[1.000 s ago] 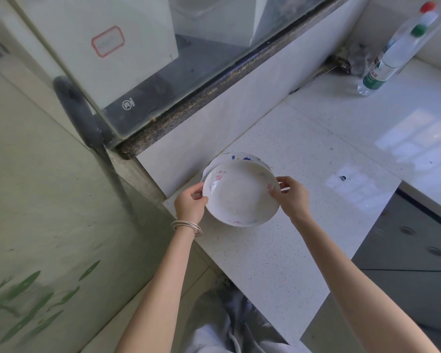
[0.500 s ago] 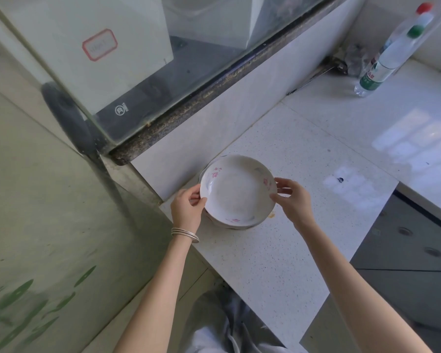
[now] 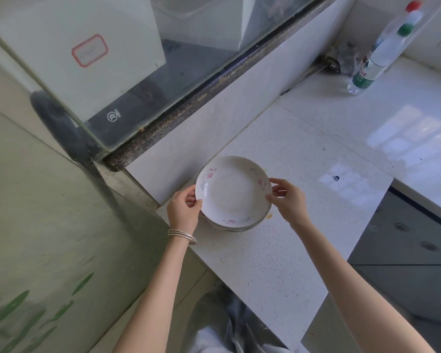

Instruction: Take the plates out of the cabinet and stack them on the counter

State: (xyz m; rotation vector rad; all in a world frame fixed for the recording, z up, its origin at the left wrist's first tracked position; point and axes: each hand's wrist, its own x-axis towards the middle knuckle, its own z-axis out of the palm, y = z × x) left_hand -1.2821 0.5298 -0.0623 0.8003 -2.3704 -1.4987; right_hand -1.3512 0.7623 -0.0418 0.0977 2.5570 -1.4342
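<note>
Top plate (image 3: 233,191) is down now. A second ago it was held tilted and offset above a blue-patterned plate; now it sits nested square on the stack (image 3: 239,226) and that plate is covered. The stack sits on the counter (image 3: 278,250), near the back wall at the left end.

Grip: left hand (image 3: 183,210) pinches the left rim, thumb on top. Right hand (image 3: 289,200) has thumb and fingertips at the right rim; can't tell if it's gripping or just touching.

My read: this plate is placed, release is next, then back for another if any are left. The cabinet isn't identifiable from here.

Materials: plates are glazed white ceramic, shallow with a raised rim, pink floral print, some grey scuffing in the well. Slick, chips if knocked. Counter is white speckled stone, glossy and hard. Small orange smear beside the stack. Thin metal bangles (image 3: 182,235) on the left wrist. Plastic bottles (image 3: 374,62) well apart in the far corner.
</note>
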